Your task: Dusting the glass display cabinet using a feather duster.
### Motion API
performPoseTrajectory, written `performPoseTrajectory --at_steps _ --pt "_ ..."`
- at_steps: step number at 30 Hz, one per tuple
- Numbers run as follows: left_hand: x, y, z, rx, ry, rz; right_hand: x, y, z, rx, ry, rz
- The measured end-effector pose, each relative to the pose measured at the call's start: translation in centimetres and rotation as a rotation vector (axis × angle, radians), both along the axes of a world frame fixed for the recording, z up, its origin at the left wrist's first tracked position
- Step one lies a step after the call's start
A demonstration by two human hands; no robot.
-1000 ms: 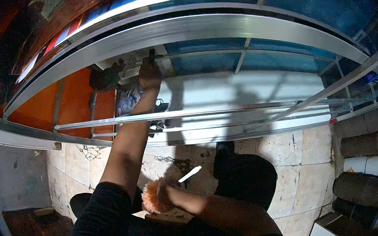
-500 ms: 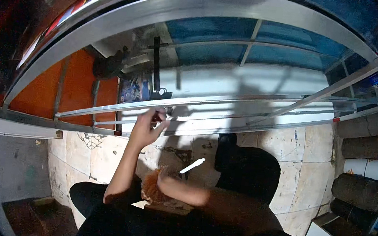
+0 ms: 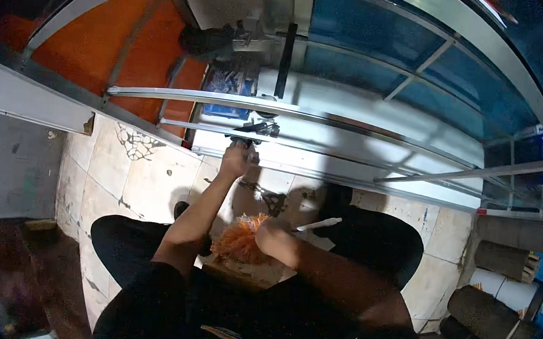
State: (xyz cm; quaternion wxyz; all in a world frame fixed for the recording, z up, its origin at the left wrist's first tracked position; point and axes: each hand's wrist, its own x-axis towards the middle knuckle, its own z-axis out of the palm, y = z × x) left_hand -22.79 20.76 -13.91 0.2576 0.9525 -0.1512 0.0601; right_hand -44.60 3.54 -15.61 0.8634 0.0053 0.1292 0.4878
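Observation:
My left hand (image 3: 239, 159) reaches forward to the front edge of a glass-and-metal display case. Its fingers are closed on a small black object (image 3: 254, 129), which lies over the lower metal rail; its exact kind is not clear. Over my lap my right hand (image 3: 275, 240) is closed in a fist around the white handle of a duster. The handle's end (image 3: 322, 225) sticks out on the right of the fist. On the other side spreads the duster's shaggy orange head (image 3: 238, 241), above a light wooden board (image 3: 249, 275).
Inside the case, a blue patterned packet (image 3: 226, 94) lies beside a black upright bar (image 3: 286, 61). Metal rails (image 3: 331, 120) cross its front. Rolls of dark and white material (image 3: 495, 289) are stacked at the right. At the left stands a grey panel (image 3: 11, 160). Tiled floor (image 3: 164, 167) lies below.
The view has shifted, and the case sits further right and higher. My left hand has gone from the rail to the black object. My right hand has moved up and right with the duster.

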Motion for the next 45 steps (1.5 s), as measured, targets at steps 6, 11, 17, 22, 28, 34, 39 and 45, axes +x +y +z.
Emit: performPoseTrajectory --at_steps 6,11,17,22,28,34,39,45 --pt "5.6 -0.2 -1.7 -0.176 0.068 0.248 -2.2 -0.9 -4.2 0.219 0.091 -0.122" --pt "6.6 -0.6 -5.9 0.415 -0.14 0.186 -0.5 -1.7 1.4 0.539 0.796 -0.315" --pt "8.0 2.1 -12.5 0.14 0.217 0.018 2.1 0.7 6.5 0.977 2.133 -0.45" --pt "7.9 3.5 -17.7 -0.152 0.557 -0.143 1.7 0.6 6.6 1.004 2.136 -0.466" --pt "7.2 10.3 -11.9 -0.415 0.817 -0.196 2.4 2.4 10.8 1.372 2.117 -0.393" --pt "-1.6 5.9 4.3 -0.522 0.981 0.075 5.7 3.0 4.5 1.101 2.378 -0.59" --pt "-7.8 10.7 12.8 -0.863 1.168 0.246 7.7 2.7 9.3 0.982 2.532 -1.17" --pt "-15.5 16.7 22.4 -1.333 1.008 0.305 9.1 0.7 19.7 1.383 2.512 -1.522"
